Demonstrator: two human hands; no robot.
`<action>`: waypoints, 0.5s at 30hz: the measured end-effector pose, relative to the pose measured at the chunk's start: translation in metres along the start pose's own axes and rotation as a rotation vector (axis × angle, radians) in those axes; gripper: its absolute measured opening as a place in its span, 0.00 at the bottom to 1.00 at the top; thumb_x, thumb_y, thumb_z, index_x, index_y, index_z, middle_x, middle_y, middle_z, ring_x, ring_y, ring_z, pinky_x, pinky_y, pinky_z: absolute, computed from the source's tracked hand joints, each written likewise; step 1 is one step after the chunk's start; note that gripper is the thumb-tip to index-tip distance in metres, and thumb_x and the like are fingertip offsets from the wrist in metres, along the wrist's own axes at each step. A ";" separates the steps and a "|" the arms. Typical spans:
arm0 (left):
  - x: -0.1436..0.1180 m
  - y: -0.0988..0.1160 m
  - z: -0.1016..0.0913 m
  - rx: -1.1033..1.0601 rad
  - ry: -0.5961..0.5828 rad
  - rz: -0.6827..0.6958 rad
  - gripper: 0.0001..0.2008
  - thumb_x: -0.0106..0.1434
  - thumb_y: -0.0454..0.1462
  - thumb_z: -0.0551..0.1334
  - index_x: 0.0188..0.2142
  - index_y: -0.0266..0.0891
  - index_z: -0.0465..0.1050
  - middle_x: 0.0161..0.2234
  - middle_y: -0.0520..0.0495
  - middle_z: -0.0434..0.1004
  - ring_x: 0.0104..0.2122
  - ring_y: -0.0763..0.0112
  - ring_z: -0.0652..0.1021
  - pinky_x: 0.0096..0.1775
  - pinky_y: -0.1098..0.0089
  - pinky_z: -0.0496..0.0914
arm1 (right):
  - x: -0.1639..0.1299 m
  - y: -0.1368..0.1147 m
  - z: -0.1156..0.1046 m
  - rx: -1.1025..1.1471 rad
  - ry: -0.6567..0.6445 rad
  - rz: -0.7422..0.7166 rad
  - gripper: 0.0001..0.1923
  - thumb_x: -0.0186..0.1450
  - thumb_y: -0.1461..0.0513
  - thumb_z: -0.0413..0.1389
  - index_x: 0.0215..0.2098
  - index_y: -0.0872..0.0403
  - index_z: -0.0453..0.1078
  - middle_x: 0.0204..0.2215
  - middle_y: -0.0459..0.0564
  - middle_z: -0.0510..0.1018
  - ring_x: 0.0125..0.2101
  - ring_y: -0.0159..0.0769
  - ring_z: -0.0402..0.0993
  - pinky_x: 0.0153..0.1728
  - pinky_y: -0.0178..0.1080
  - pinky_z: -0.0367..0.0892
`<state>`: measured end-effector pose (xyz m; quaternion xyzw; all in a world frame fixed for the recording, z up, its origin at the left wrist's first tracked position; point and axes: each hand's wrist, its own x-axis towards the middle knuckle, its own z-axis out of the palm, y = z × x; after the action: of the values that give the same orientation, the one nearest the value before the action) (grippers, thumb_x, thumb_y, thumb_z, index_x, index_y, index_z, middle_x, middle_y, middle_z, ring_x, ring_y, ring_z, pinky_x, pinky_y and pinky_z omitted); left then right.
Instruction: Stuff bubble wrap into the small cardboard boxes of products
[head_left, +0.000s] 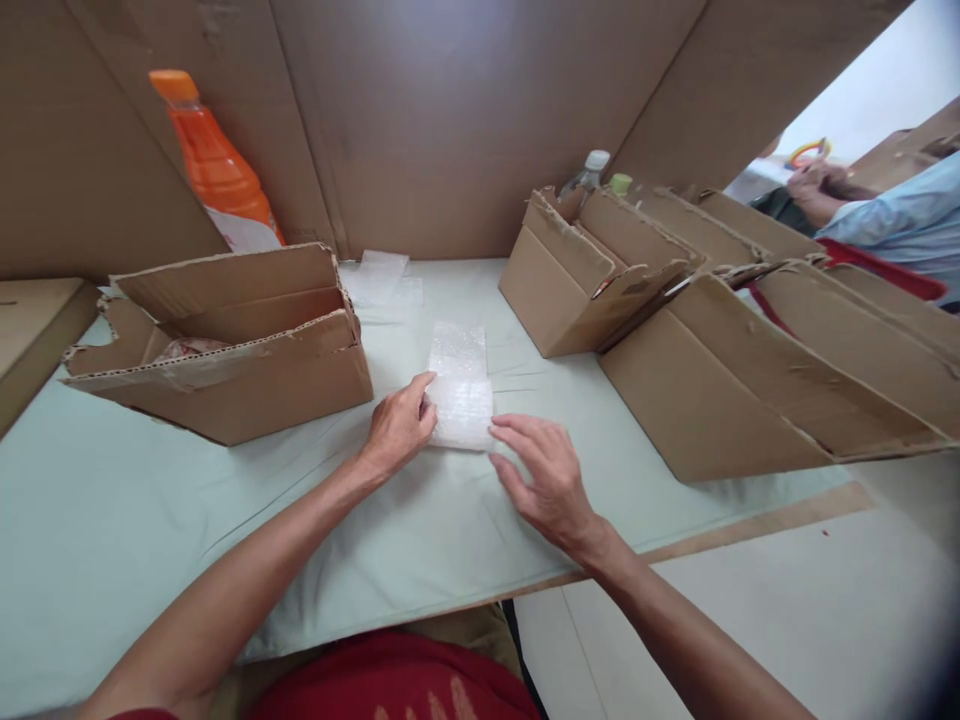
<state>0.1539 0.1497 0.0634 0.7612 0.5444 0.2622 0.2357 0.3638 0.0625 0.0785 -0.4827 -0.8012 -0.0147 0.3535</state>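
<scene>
Fingers [424, 395] of our left hand [397, 428] press the bubble wrap [461, 390] flat; our right hand [546, 478], fingers spread, touches its near corner, holding nothing. From largest down: the desk [150, 520] carries torn cardboard boxes [225, 345] at both sides within reach, an orange bottle [214, 165] behind, the wrap lying mid-desk between our hands.

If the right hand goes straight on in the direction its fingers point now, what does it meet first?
The right hand points up and left, fingertips at the edge of the bubble wrap piece. It would meet that first; the left hand holds its other side. Depth is unclear.
</scene>
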 end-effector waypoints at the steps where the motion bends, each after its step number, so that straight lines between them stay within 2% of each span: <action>1: 0.004 -0.001 0.003 0.015 0.004 -0.001 0.25 0.62 0.31 0.59 0.60 0.38 0.68 0.34 0.48 0.80 0.34 0.66 0.78 0.40 0.69 0.70 | 0.000 -0.001 0.002 -0.037 -0.073 -0.050 0.15 0.70 0.65 0.53 0.55 0.50 0.69 0.53 0.56 0.78 0.53 0.47 0.73 0.51 0.49 0.65; 4: 0.011 -0.002 0.009 0.056 0.022 0.006 0.25 0.62 0.31 0.59 0.60 0.38 0.68 0.36 0.46 0.80 0.36 0.64 0.79 0.42 0.67 0.71 | 0.005 0.000 0.013 -0.110 -0.306 -0.087 0.21 0.68 0.65 0.54 0.59 0.54 0.67 0.59 0.60 0.74 0.58 0.52 0.69 0.52 0.52 0.63; 6: 0.008 -0.002 0.009 0.077 0.043 0.025 0.25 0.63 0.31 0.59 0.60 0.37 0.67 0.41 0.43 0.79 0.41 0.62 0.79 0.45 0.65 0.71 | 0.011 0.006 0.022 -0.127 -0.401 -0.079 0.22 0.68 0.65 0.55 0.60 0.56 0.66 0.59 0.62 0.73 0.57 0.53 0.69 0.53 0.53 0.62; 9: -0.006 -0.004 0.001 0.087 0.054 0.117 0.23 0.64 0.34 0.59 0.60 0.37 0.67 0.49 0.39 0.77 0.49 0.58 0.76 0.52 0.60 0.70 | 0.019 0.017 0.035 -0.154 -0.425 -0.105 0.18 0.70 0.67 0.51 0.57 0.56 0.69 0.56 0.61 0.76 0.54 0.50 0.71 0.51 0.51 0.63; 12: -0.025 -0.008 -0.007 0.089 0.016 0.349 0.26 0.62 0.32 0.59 0.60 0.37 0.67 0.56 0.37 0.73 0.57 0.55 0.72 0.59 0.55 0.65 | 0.024 0.025 0.042 -0.173 -0.396 -0.145 0.16 0.73 0.68 0.46 0.52 0.55 0.73 0.52 0.58 0.79 0.49 0.47 0.74 0.48 0.48 0.63; 14: -0.034 -0.012 -0.010 0.102 -0.018 0.457 0.28 0.60 0.29 0.59 0.61 0.36 0.65 0.59 0.36 0.72 0.61 0.53 0.70 0.61 0.53 0.64 | 0.026 0.027 0.041 -0.152 -0.396 -0.134 0.16 0.73 0.67 0.45 0.50 0.56 0.74 0.48 0.58 0.81 0.46 0.46 0.75 0.46 0.48 0.63; 15: -0.038 -0.013 -0.010 0.106 -0.032 0.467 0.29 0.60 0.28 0.58 0.62 0.36 0.65 0.58 0.36 0.73 0.61 0.53 0.70 0.60 0.53 0.64 | 0.026 0.026 0.039 -0.127 -0.398 -0.115 0.16 0.73 0.67 0.45 0.49 0.56 0.75 0.46 0.58 0.82 0.44 0.46 0.76 0.46 0.48 0.64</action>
<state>0.1277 0.1179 0.0569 0.8818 0.3625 0.2686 0.1372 0.3553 0.1105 0.0558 -0.4508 -0.8789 0.0103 0.1559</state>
